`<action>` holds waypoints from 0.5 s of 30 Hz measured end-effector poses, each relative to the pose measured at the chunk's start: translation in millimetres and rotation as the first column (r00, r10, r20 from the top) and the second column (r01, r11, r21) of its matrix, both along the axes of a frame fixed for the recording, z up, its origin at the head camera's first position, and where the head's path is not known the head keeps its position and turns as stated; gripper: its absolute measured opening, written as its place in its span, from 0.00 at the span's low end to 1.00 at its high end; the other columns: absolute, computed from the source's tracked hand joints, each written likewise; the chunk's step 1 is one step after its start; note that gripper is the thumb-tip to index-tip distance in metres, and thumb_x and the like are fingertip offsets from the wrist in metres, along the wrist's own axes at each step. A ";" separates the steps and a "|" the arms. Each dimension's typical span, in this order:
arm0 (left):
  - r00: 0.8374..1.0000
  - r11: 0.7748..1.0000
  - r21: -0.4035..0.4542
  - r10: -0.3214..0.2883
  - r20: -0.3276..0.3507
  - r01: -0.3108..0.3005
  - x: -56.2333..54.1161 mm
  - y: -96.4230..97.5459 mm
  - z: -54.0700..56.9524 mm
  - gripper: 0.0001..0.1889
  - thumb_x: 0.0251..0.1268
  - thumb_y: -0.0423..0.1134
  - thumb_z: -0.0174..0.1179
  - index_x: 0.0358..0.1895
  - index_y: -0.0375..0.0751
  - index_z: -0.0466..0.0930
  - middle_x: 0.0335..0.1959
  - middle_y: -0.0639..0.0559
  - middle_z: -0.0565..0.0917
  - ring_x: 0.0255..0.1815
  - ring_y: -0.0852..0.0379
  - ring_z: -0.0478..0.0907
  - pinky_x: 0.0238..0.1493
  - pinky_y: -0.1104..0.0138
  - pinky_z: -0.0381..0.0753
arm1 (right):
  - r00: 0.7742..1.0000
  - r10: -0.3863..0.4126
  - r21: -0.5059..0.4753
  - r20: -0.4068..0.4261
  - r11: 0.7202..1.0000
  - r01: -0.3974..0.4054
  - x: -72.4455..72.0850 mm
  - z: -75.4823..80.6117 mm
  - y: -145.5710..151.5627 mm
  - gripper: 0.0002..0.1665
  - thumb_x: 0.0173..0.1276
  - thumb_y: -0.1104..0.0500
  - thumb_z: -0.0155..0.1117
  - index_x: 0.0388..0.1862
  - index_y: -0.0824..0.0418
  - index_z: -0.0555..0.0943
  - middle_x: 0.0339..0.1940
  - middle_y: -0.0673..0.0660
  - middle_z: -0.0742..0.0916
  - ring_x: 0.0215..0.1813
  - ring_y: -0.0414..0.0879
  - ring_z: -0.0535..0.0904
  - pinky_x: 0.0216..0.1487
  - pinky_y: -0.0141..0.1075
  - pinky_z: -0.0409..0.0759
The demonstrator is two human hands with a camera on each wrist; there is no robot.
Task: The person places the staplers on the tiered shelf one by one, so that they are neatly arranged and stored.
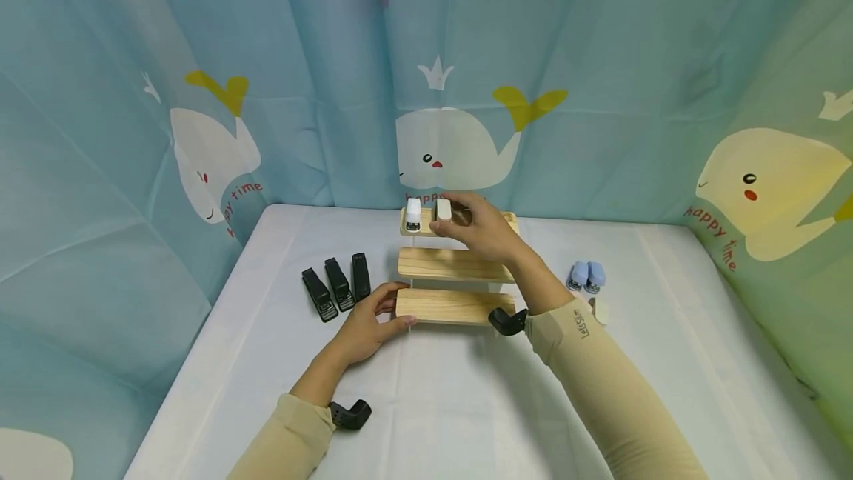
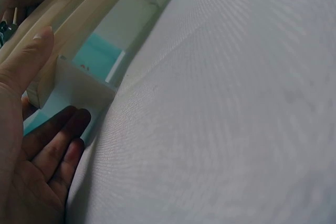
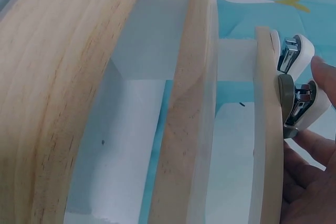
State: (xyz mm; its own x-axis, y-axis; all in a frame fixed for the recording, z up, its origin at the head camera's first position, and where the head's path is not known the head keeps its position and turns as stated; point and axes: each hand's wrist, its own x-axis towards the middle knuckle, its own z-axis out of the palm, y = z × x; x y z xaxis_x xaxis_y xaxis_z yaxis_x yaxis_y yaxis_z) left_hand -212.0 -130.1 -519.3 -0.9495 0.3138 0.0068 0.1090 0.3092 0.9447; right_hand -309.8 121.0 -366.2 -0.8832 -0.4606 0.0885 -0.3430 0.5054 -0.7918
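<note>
A three-tier wooden display rack (image 1: 456,307) stands on the table. My left hand (image 1: 366,326) grips the left end of its lowest board, the thumb on the board's edge and several fingers beside the pale side panel (image 2: 79,85). At the top tier my right hand (image 1: 485,224) pinches a small stapler (image 3: 310,103) with a greyish base and a white top, its base close against the board. Beside it, at the left end of that tier, a white mini stapler (image 1: 413,215) stands upright.
Several staplers lie on the table. Left of the rack is a row of black staplers (image 1: 339,284). Two light-blue mini staplers (image 1: 586,275) sit on the right, with a pale stapler (image 1: 600,311) partly behind my right sleeve. A whale-print curtain (image 1: 346,132) hangs behind the table.
</note>
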 end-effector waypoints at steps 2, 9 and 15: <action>1.000 1.000 0.000 0.000 -0.002 0.000 0.0 0.0 0.3 0.33 0.64 0.58 0.72 0.71 0.71 0.70 0.64 0.57 0.83 0.68 0.53 0.80 0.71 0.48 0.75 | 1.000 -0.004 -0.003 0.007 1.000 0.004 0.4 0.2 0.1 0.45 0.73 0.44 0.69 0.81 0.60 0.64 0.79 0.63 0.69 0.80 0.59 0.67 0.79 0.54 0.68; 1.000 1.000 -0.004 0.000 -0.010 0.000 -0.8 -0.1 -0.4 0.33 0.63 0.59 0.72 0.70 0.72 0.70 0.62 0.58 0.84 0.68 0.53 0.80 0.70 0.48 0.75 | 1.000 0.011 -0.007 -0.003 1.000 -0.011 -1.1 -1.8 1.3 0.49 0.69 0.47 0.74 0.82 0.60 0.63 0.80 0.62 0.68 0.81 0.58 0.65 0.80 0.50 0.66; 1.000 1.000 -0.001 -0.003 -0.010 0.003 -0.9 -0.3 -0.5 0.34 0.64 0.59 0.71 0.72 0.67 0.70 0.63 0.56 0.84 0.68 0.51 0.79 0.71 0.47 0.75 | 0.999 0.034 -0.003 -0.011 0.999 -0.035 -0.2 0.8 3.5 0.50 0.69 0.48 0.75 0.82 0.59 0.62 0.81 0.63 0.67 0.81 0.59 0.65 0.81 0.52 0.65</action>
State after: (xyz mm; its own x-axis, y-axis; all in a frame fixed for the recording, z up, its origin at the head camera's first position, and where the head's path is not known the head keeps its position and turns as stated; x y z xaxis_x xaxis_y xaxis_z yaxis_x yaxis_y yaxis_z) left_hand -213.0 -130.4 -519.8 -0.9484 0.3168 0.0159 0.1193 0.3099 0.9432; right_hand -310.1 124.5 -365.4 -0.8657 -0.4904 0.1001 -0.3690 0.4902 -0.7896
